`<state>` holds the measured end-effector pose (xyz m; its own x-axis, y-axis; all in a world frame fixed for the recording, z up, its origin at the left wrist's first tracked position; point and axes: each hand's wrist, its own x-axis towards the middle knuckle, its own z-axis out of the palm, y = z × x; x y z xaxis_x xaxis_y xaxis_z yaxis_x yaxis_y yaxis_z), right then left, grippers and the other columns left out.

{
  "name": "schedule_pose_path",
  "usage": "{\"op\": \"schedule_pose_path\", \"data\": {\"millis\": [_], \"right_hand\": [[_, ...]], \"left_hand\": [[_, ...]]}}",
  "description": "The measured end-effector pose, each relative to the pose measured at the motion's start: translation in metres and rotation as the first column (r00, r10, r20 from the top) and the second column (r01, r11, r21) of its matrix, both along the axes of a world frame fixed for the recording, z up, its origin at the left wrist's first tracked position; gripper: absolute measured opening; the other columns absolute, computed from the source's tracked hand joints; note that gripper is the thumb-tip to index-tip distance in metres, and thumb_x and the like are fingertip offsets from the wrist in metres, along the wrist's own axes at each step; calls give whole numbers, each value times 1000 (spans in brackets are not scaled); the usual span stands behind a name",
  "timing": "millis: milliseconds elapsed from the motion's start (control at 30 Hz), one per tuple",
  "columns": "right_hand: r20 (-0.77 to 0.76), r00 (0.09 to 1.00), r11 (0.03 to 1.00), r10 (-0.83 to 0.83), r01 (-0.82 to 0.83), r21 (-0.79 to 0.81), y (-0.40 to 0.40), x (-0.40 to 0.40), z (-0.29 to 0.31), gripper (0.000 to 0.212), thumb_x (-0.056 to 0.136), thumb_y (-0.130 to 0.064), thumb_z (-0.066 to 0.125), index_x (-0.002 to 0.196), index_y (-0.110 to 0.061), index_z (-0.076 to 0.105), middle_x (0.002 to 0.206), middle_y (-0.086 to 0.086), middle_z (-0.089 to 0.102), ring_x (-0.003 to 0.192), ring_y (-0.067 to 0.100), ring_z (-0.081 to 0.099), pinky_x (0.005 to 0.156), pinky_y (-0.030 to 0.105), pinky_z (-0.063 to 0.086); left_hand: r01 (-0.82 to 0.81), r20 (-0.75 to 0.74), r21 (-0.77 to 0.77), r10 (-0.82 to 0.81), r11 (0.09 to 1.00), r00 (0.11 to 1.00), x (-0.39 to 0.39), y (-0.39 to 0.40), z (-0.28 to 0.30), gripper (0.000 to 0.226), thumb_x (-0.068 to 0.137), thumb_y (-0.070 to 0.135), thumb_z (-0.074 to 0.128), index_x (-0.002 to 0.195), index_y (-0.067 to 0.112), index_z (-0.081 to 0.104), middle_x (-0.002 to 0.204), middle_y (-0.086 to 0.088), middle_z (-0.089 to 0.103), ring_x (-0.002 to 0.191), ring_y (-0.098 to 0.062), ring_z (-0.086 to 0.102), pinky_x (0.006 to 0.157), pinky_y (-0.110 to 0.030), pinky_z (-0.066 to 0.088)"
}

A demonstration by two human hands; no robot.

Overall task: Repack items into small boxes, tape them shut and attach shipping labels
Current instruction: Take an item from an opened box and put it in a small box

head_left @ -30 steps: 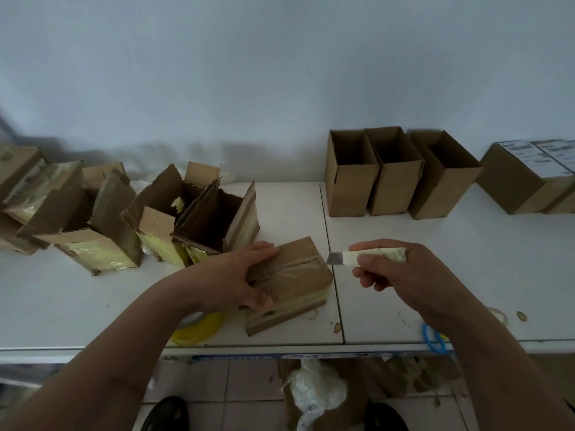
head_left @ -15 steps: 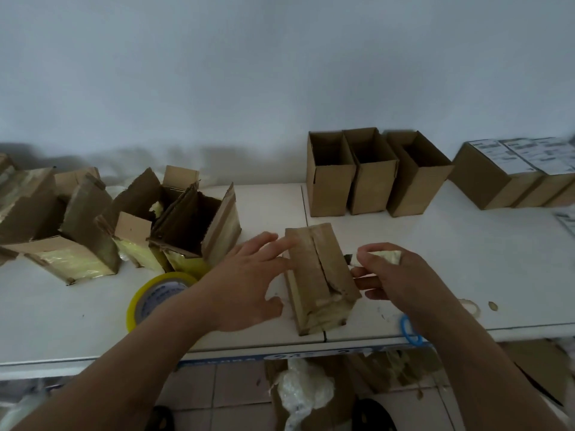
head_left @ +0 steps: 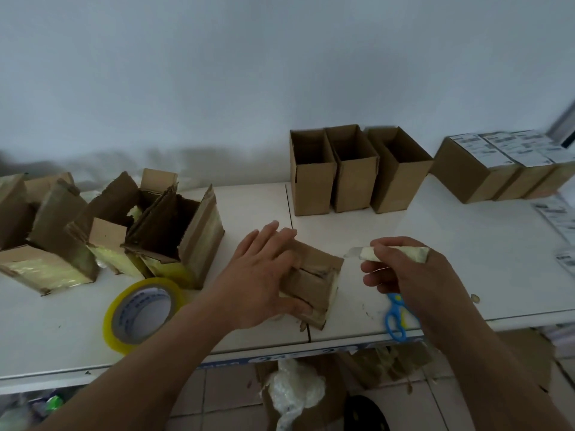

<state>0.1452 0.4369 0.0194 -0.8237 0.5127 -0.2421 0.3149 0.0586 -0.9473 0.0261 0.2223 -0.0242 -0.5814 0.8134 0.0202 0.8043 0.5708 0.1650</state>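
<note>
The taped box (head_left: pixel 314 283) now lies near the front edge of the white table (head_left: pixel 451 244), across the seam between the two tabletops, with a slit flap side turned up towards the camera; half a second ago it stood more upright with the long seam facing up, and a second ago it lay flat under the palm — so the person has been turning it from face to face. The left hand (head_left: pixel 264 275) rests over the box's left part, thumb along the near side and fingers spread on the top, holding it steady rather than squeezing it. The right hand (head_left: pixel 401 269) is curled firmly around a tape-wrapped cutter (head_left: pixel 392 253); the short blade points left at the box but does not touch it, a little further from it than a moment before.

My judgement: one more cut is finished or about to start, and the box is still being opened so that its contents can be repacked. Three open small boxes (head_left: pixel 351 169) wait at the back, labelled boxes (head_left: pixel 497 163) stand at the right; the yellow tape roll (head_left: pixel 143 312) and blue scissors (head_left: pixel 395 315) lie near the hands — taping and labelling are not yet begun for this item.
</note>
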Motion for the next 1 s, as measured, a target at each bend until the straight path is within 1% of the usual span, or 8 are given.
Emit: {"op": "schedule_pose_path", "data": {"millis": [133, 200, 300, 367, 500, 633, 733, 1000], "right_hand": [[-3, 1000, 1000, -12, 12, 13, -4, -1, -5, 13, 99, -16, 51, 102, -16, 63, 76, 4, 74, 70, 19, 71, 68, 30, 55], [1, 1000, 1000, -25, 25, -10, -5, -1, -7, 13, 99, -15, 51, 102, -14, 63, 76, 5, 74, 70, 19, 70, 67, 30, 55], [6, 1000, 1000, 14, -14, -13, -12, -3, -10, 12, 100, -17, 51, 103, -17, 63, 79, 3, 74, 71, 18, 71, 67, 29, 56], [-1, 999, 999, 35, -35, -4, -16, -5, -11, 12, 100, -19, 51, 102, -21, 63, 80, 1, 74, 73, 16, 72, 68, 27, 57], [-14, 999, 999, 33, -33, 7, -19, -10, -14, 11, 99, -22, 52, 102, -24, 63, 80, -3, 75, 74, 14, 73, 70, 28, 58], [12, 999, 998, 49, -49, 38, -20, -10, -16, 10, 100, -21, 52, 103, -23, 61, 81, -4, 74, 74, 13, 72, 70, 28, 57], [16, 999, 997, 42, -43, 65, -24, -6, -18, 10, 99, -21, 54, 106, -21, 61, 84, -3, 74, 74, 12, 72, 67, 28, 55], [-5, 999, 992, 47, -46, 119, -34, 12, -18, 9, 98, -22, 55, 104, -21, 61, 84, -4, 73, 73, 8, 70, 62, 20, 53]], "left_hand": [[-65, 54, -26, 67, 998, 996, -2, 2, -1, 78, 71, 86, 44, 129, 35, 40, 159, 11, 15, 150, -21, -4, 120, -41, -7], [-95, 85, -18, 96, 995, 992, -5, -1, 1, 74, 69, 84, 47, 124, 35, 41, 155, 10, 20, 148, -21, 5, 123, -44, 8], [-87, 144, 25, 82, 996, 986, -8, -6, 2, 64, 70, 78, 54, 116, 35, 43, 152, 11, 25, 144, -18, 13, 117, -41, 28], [-79, 185, 47, 69, 996, 980, -9, -9, 2, 59, 71, 75, 57, 113, 37, 43, 152, 12, 25, 145, -17, 12, 117, -41, 28], [-103, 274, 35, 90, 994, 957, -14, -14, 7, 51, 72, 71, 58, 110, 44, 37, 155, 19, 18, 147, -9, 2, 119, -35, 16], [-122, 267, 74, 99, 990, 959, -14, -15, 6, 52, 75, 66, 63, 112, 39, 39, 152, 20, 24, 142, -5, 17, 115, -34, 31], [-152, 257, 108, 120, 983, 959, -11, -13, 6, 61, 73, 65, 67, 118, 35, 39, 145, 17, 31, 123, -1, 32, 103, -30, 42], [-177, 256, 123, 141, 977, 956, -10, -11, 7, 69, 74, 64, 68, 126, 30, 39, 142, 16, 35, 120, 0, 32, 102, -27, 40]]}}
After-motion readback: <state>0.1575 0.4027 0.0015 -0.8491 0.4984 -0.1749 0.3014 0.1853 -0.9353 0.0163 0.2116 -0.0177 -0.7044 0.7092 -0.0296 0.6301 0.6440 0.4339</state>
